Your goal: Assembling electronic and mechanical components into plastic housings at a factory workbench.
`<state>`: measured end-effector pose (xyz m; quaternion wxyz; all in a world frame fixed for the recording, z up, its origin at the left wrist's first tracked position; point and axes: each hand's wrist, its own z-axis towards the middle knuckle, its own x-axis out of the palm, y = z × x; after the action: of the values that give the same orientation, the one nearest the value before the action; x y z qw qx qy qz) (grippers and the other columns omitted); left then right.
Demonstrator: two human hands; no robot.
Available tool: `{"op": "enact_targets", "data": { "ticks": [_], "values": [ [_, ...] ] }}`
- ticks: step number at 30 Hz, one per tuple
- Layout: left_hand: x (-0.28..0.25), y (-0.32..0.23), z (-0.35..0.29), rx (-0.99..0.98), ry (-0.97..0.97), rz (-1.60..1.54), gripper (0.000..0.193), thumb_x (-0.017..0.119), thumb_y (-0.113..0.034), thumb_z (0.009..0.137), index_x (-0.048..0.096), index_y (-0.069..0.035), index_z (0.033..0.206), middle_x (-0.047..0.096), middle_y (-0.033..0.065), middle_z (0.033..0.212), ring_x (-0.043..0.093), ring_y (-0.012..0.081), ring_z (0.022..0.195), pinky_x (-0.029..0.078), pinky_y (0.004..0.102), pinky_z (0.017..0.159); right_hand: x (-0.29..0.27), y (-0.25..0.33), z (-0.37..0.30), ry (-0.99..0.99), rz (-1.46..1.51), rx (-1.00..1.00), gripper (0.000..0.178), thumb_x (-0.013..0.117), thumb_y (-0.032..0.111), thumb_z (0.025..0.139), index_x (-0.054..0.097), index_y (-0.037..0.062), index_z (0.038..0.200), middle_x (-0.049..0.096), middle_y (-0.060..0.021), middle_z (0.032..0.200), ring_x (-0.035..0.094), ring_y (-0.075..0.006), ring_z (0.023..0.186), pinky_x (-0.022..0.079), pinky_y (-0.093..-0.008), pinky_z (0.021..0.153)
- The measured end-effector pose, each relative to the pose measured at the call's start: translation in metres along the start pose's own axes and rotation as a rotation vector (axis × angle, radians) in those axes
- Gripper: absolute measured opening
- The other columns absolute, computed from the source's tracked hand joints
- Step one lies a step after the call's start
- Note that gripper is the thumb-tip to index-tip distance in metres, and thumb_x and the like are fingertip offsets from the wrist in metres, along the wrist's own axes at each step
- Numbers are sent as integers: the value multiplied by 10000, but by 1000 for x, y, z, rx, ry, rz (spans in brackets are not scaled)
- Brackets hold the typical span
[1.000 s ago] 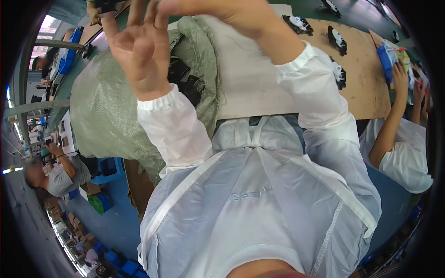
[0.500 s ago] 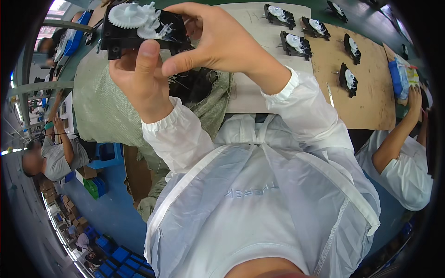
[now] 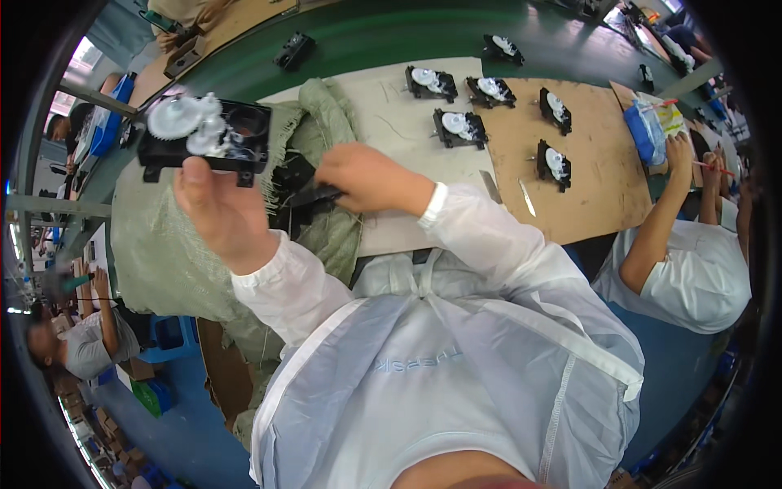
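The left hand grasps a boxy black gear unit with round, toothed white wheels, held up by the coarse woven green sack, thumb against its near edge. The right hand, palm down, bends its fingers at dark, angular pieces in the sack's mouth; its grip is unclear. Beyond, similar units lie on flat, smooth sheets.

I log one black gear assembly, held raised at left, gear face toward me, large white gear leftmost. Right of it: a black part, partly hidden.
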<state>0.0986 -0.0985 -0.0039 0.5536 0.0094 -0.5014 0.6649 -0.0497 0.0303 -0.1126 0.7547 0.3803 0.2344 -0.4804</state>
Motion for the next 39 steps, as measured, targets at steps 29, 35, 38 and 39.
{"op": "enact_targets", "data": {
  "ticks": [29, 35, 38, 39],
  "values": [
    [76, 70, 29, -261, -2, 170, 495, 816, -165, 797, 538, 32, 1156, 565, 159, 1093, 607, 204, 933, 487, 280, 856, -128, 27, 61, -498, 681, 522, 486, 329, 371, 1082, 382, 26, 1421, 602, -123, 1033, 554, -174, 863, 432, -290, 749],
    [71, 73, 30, -258, 12, 170, 514, 818, -180, 800, 527, 44, 1159, 558, 159, 1088, 611, 203, 918, 493, 278, 846, -129, 31, 62, -479, 667, 541, 453, 321, 323, 1088, 386, 9, 1408, 606, -129, 1065, 554, -194, 898, 447, -322, 817],
    [70, 75, 30, -263, 5, 175, 528, 821, -190, 800, 521, 50, 1163, 554, 162, 1086, 613, 204, 914, 494, 276, 842, -129, 30, 61, -465, 678, 545, 449, 318, 319, 1089, 387, 11, 1407, 601, -129, 1080, 554, -192, 910, 446, -319, 825],
    [69, 75, 30, -265, 1, 178, 536, 822, -195, 800, 518, 53, 1165, 552, 163, 1085, 614, 204, 912, 495, 275, 840, -130, 30, 61, -458, 684, 547, 447, 316, 317, 1089, 388, 11, 1406, 599, -129, 1087, 555, -191, 917, 446, -318, 829]
  ]
}}
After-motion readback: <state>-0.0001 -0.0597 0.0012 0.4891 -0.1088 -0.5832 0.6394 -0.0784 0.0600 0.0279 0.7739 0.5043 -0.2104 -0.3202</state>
